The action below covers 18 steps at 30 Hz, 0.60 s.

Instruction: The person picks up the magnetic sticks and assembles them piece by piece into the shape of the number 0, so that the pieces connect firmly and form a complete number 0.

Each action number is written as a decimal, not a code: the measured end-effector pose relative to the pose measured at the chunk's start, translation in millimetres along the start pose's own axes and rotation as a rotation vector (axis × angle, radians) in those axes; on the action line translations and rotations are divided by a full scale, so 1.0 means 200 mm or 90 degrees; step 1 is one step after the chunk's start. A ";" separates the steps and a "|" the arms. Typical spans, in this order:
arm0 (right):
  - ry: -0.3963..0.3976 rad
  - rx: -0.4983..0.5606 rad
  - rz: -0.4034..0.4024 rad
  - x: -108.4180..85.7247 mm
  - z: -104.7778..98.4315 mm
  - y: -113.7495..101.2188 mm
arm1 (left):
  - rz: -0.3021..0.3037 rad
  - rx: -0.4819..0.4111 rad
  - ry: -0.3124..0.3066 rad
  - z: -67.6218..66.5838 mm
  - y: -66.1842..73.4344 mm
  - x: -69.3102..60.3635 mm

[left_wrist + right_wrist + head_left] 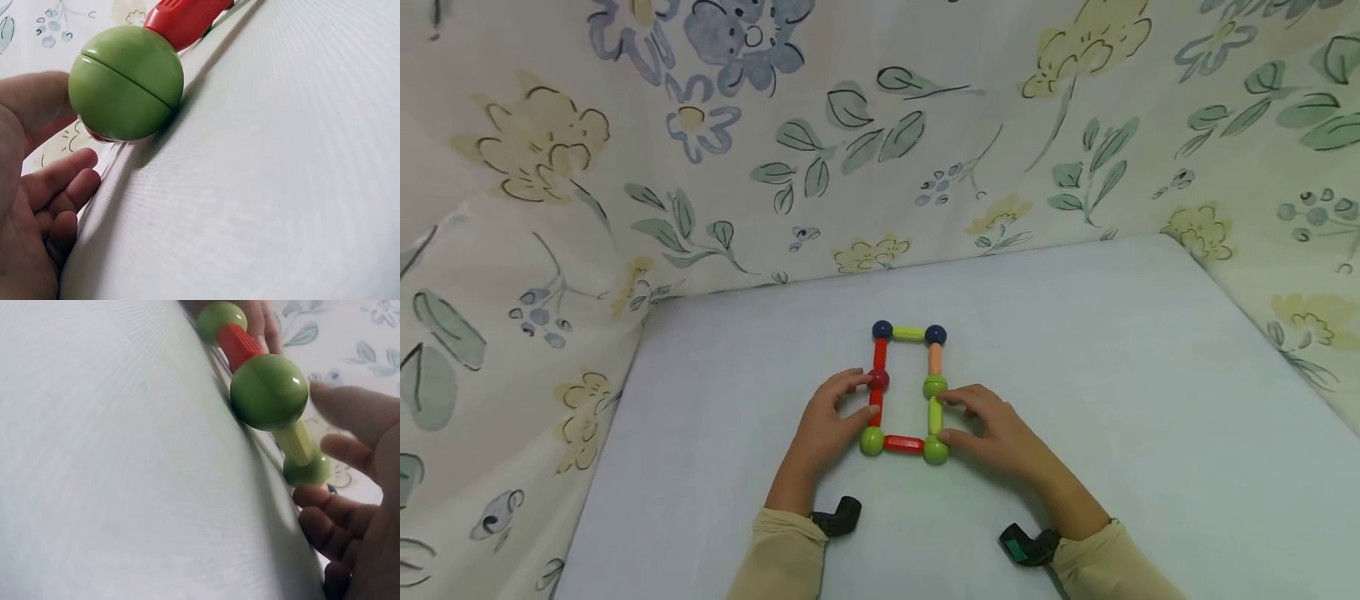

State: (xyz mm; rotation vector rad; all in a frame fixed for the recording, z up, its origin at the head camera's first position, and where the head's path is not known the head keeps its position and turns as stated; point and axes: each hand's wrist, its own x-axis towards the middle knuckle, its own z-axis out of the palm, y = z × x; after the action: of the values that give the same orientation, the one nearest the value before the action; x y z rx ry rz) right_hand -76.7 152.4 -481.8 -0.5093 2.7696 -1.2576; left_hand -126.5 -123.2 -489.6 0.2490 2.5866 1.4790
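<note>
On the white table lies a closed rectangle of toy rods and balls. Its left side has a red ball (pixel 878 379) between two red rods, ending in a green ball (pixel 126 82) at the near corner. My left hand (pixel 826 421) lies against that side, index finger at the red ball and thumb by the lower red rod (pixel 876 407). My right hand (pixel 996 425) is on the other side, its fingertips beside the yellow-green rod (pixel 936 414), near the middle green ball (pixel 935 386) and the near corner green ball (pixel 269 392). Neither hand visibly grips a piece.
At the far end two dark blue balls (pixel 936 335) join through a yellow-green rod (pixel 908 334); an orange rod (pixel 935 359) runs down the right side. A red rod (pixel 904 444) closes the near end. Floral cloth (pixel 865 167) hangs behind the white table (pixel 1112 350).
</note>
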 end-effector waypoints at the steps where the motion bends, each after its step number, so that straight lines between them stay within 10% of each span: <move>1: -0.001 -0.008 0.002 0.00 0.00 0.00 | 0.003 0.012 -0.008 0.00 0.00 0.00; 9: -0.059 -0.100 -0.022 -0.02 0.02 -0.01 | 0.044 0.057 -0.030 0.01 0.00 -0.02; 18: -0.035 -0.057 -0.028 0.00 0.02 0.01 | 0.043 0.064 -0.030 0.00 0.01 -0.01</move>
State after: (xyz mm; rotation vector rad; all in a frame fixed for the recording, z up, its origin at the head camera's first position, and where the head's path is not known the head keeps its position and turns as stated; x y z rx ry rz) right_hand -76.1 150.3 -485.6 -0.6034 2.7941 -1.1142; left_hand -124.0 -123.1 -487.7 0.3809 2.6428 1.3484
